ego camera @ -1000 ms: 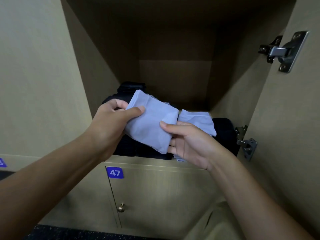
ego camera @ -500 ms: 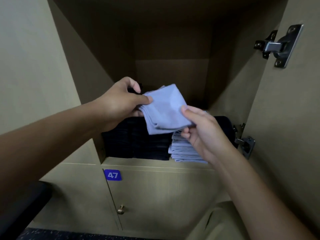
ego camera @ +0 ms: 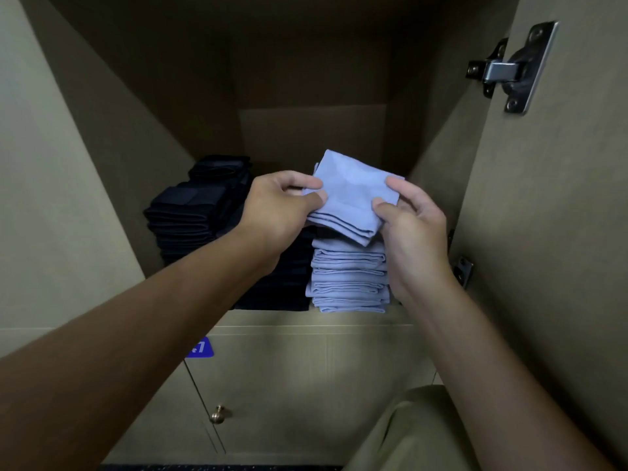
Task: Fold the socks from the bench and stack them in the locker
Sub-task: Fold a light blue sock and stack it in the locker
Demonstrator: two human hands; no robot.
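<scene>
A folded light blue sock (ego camera: 350,195) is held just above the stack of light blue folded socks (ego camera: 350,277) inside the open locker (ego camera: 306,321). My left hand (ego camera: 278,209) pinches its left edge between thumb and fingers. My right hand (ego camera: 411,222) pinches its right corner the same way. The sock's front edge touches or nearly touches the top of the stack. To the left stand stacks of dark folded socks (ego camera: 190,212), partly hidden behind my left hand and forearm.
The open locker door (ego camera: 550,232) with metal hinges (ego camera: 506,69) stands close on the right. Below is a shut locker door with a brass knob (ego camera: 217,414) and a blue number tag (ego camera: 202,348). A beige wall panel (ego camera: 51,198) flanks the left.
Both hands carried the folded blue sock rightward and deeper into the locker, from in front of the dark stacks to over the blue stack. The view moved closer.
</scene>
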